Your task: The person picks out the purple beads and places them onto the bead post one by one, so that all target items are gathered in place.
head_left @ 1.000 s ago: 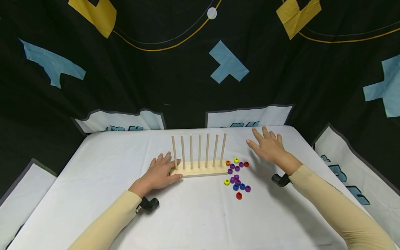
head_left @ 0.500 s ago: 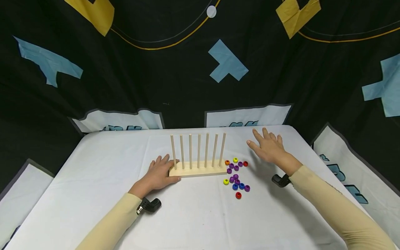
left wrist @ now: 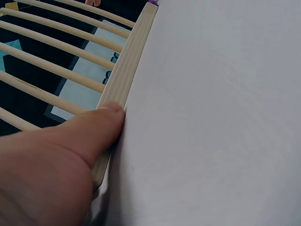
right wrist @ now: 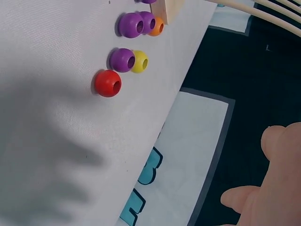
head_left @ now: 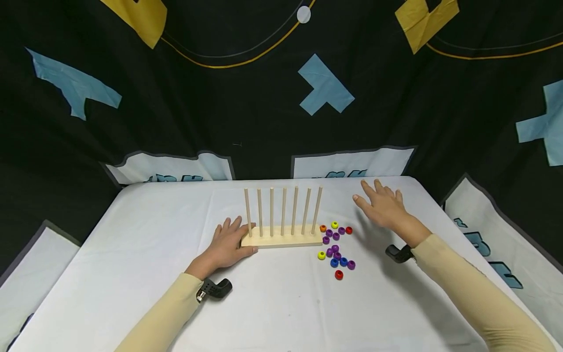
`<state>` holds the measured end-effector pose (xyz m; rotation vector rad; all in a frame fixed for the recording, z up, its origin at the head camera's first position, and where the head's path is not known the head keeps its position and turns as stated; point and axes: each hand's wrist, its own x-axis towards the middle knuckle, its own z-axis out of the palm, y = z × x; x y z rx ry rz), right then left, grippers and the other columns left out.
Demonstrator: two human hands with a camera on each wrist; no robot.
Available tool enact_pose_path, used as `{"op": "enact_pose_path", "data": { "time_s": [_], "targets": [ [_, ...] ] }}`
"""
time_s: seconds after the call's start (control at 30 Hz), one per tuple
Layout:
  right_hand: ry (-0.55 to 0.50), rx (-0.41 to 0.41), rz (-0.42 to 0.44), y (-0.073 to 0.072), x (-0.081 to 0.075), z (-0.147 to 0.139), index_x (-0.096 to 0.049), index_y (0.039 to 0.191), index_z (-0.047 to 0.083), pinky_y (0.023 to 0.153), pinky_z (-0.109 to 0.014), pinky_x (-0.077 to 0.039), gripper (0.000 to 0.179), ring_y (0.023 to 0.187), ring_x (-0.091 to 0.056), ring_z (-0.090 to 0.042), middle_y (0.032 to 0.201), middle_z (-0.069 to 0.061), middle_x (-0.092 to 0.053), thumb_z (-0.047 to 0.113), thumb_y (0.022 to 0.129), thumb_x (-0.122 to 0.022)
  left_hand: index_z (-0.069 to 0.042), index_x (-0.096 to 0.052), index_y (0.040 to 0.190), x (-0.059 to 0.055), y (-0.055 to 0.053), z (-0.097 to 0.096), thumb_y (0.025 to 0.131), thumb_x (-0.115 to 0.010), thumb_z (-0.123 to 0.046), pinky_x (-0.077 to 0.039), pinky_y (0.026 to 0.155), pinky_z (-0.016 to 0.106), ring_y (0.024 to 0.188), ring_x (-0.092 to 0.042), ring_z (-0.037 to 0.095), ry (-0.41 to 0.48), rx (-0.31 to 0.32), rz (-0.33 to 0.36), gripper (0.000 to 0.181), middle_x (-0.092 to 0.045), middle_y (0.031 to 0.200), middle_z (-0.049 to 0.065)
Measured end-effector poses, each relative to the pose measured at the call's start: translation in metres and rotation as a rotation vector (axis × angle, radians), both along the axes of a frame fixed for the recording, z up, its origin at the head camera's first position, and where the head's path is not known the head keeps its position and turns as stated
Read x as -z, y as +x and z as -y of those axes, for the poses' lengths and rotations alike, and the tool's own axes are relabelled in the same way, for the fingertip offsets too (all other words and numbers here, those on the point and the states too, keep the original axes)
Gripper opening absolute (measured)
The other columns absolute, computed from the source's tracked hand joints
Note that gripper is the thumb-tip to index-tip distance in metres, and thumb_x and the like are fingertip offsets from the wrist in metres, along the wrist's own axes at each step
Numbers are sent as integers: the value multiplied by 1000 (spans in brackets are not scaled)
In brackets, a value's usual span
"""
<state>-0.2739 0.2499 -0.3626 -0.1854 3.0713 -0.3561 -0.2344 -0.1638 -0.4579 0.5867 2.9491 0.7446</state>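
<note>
A pale wooden peg rack (head_left: 281, 239) stands on the white table, with a row of several upright bare pegs. My left hand (head_left: 225, 246) grips the left end of its base. In the left wrist view, the thumb (left wrist: 101, 123) lies against the front edge of the wood. The other fingers are hidden there; in the head view they reach round the far side. To the right of the rack lie loose round beads (head_left: 335, 248) in purple, blue, red, yellow and orange. My right hand (head_left: 387, 210) hovers beyond them with fingers spread, holding nothing.
The white-covered table (head_left: 272, 303) ends at a far edge, with a black patterned curtain (head_left: 264, 122) behind it. In the right wrist view, a red bead (right wrist: 107, 84) lies apart from the rack's end. Black wrist cameras (head_left: 399, 253) sit below both hands.
The head view shifts slightly, moving the whole scene a little to the right. Both hands keep their places relative to the rack and beads.
</note>
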Motion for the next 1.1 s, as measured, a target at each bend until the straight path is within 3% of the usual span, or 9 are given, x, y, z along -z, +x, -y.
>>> {"op": "enact_pose_path", "data": {
  "time_s": [0.63, 1.1],
  "targets": [
    [-69, -45, -49, 11, 4, -3, -31, 159, 3, 116, -79, -5, 70, 150, -23, -55, 163, -36, -23, 51, 108, -35, -10, -48, 151, 0, 2, 1, 96, -67, -41, -11, 117, 77, 150, -14, 63, 12, -12, -2, 67, -29, 161, 36],
    [-209, -69, -45, 24, 23, -3, -36, 156, 0, 117, -76, -19, 65, 149, -28, -56, 160, -36, -30, 44, 108, -39, -10, -48, 151, 1, 2, -1, 95, -67, -41, -11, 117, 77, 150, -14, 62, 9, -18, 5, 67, -28, 161, 35]
  ]
}}
